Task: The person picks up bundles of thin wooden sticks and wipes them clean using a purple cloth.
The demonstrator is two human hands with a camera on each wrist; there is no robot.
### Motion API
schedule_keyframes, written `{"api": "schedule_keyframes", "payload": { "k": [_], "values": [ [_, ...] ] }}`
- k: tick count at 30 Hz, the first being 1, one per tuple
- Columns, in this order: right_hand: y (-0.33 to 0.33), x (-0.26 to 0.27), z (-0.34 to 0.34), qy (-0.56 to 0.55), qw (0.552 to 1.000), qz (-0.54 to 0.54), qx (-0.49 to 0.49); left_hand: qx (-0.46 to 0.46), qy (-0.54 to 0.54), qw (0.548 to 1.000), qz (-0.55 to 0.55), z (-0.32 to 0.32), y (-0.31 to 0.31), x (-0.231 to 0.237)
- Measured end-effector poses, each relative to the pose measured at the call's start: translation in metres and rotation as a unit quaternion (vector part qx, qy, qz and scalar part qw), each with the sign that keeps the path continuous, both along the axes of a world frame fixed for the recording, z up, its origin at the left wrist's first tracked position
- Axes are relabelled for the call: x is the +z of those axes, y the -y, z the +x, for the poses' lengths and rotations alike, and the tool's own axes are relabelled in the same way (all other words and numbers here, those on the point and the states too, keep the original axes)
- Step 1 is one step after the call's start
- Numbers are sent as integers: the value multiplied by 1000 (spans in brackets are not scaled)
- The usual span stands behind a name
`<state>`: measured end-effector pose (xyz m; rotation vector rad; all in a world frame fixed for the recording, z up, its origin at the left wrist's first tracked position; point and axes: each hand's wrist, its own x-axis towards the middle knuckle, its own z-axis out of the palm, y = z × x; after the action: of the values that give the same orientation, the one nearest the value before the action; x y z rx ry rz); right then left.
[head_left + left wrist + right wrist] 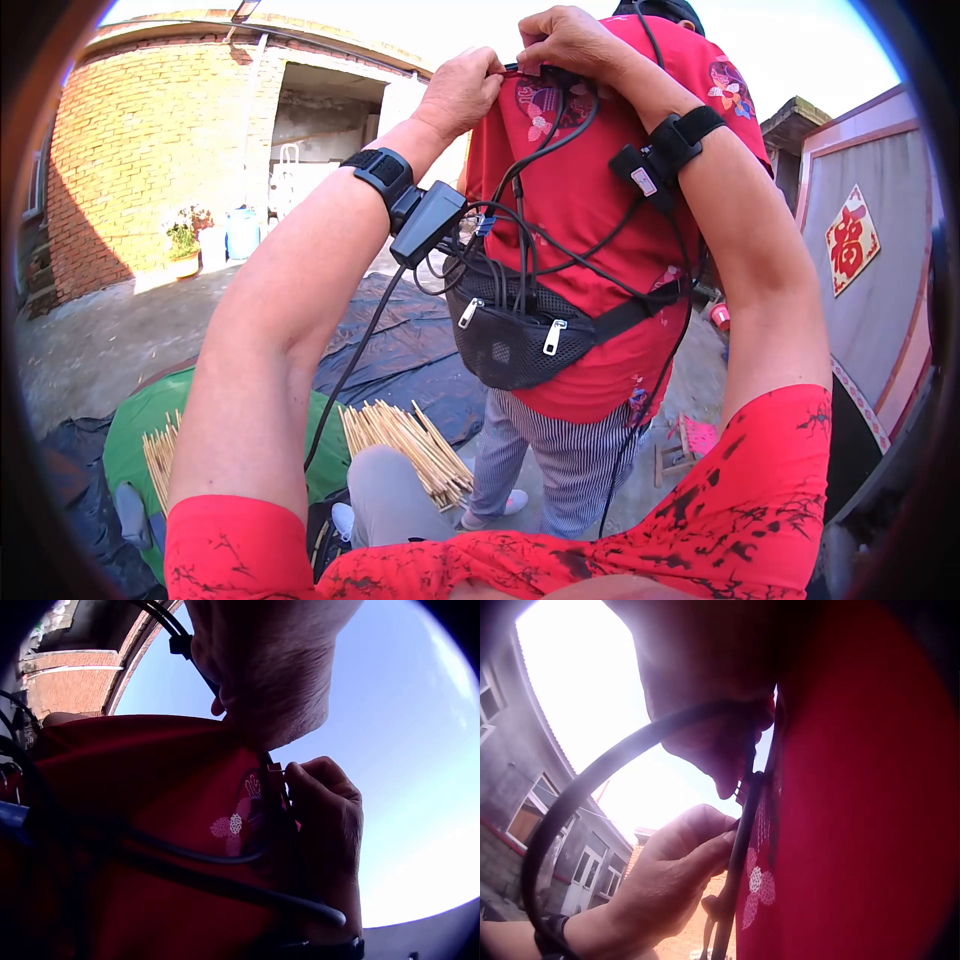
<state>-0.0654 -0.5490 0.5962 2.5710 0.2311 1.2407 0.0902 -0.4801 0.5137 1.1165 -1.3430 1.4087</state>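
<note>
A person in a red shirt (620,200) stands with their back to me. Both hands are raised to the upper back of that shirt, close together, where black cables (545,150) run up. My left hand (462,95) pinches a black cable at the shirt's top edge; its thumb and finger also show in the right wrist view (667,874). My right hand (570,45) pinches a small, reddish clip-like piece (276,778) beside the cable. What kind of piece it is I cannot tell. Flower embroidery (757,881) lies just below the fingertips.
A black mesh waist bag (520,340) with cables coming out hangs at the person's back. Black camera units (428,225) are strapped to both wrists, their cables looping between the arms. Bundles of thin sticks (405,445) lie on green and dark sheets. A gate (870,290) stands right.
</note>
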Motion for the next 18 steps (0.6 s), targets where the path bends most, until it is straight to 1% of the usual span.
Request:
{"api": "schedule_keyframes", "payload": {
  "k": [1,5,6,8,9,11,13,14,15,16,17,18],
  "values": [
    [-1,1,-1,-5,1000,-23,-7,-5,-8,1000,16,-1,-1,-1],
    [-4,6,-3,-27,995,-91,-14,-27,3,999,17,-2,-1,-1],
    [-8,5,-2,-28,995,-91,-14,-29,0,999,20,-1,-2,-1],
    [-15,4,-1,-64,995,-33,-74,-29,-4,999,23,-2,-3,-1],
    [-11,5,2,-64,995,-33,-74,-25,7,1000,13,-3,-2,-2],
    [-1,9,14,-42,983,-171,-45,-19,19,1000,1,-5,-1,0],
    [-1,13,19,-47,984,-170,-29,-27,65,997,-30,-4,2,2],
    [1,14,19,-53,985,-165,-16,-28,65,997,-29,-2,2,3],
    [-1,12,17,-53,985,-163,-16,-48,52,997,-17,0,1,3],
    [-3,11,15,-53,984,-166,-41,-68,37,997,-4,1,0,3],
    [-6,9,13,-54,982,-171,-65,-68,27,997,-1,2,0,3],
    [-7,9,12,-54,982,-171,-65,-68,28,997,-1,2,0,3]
  ]
}}
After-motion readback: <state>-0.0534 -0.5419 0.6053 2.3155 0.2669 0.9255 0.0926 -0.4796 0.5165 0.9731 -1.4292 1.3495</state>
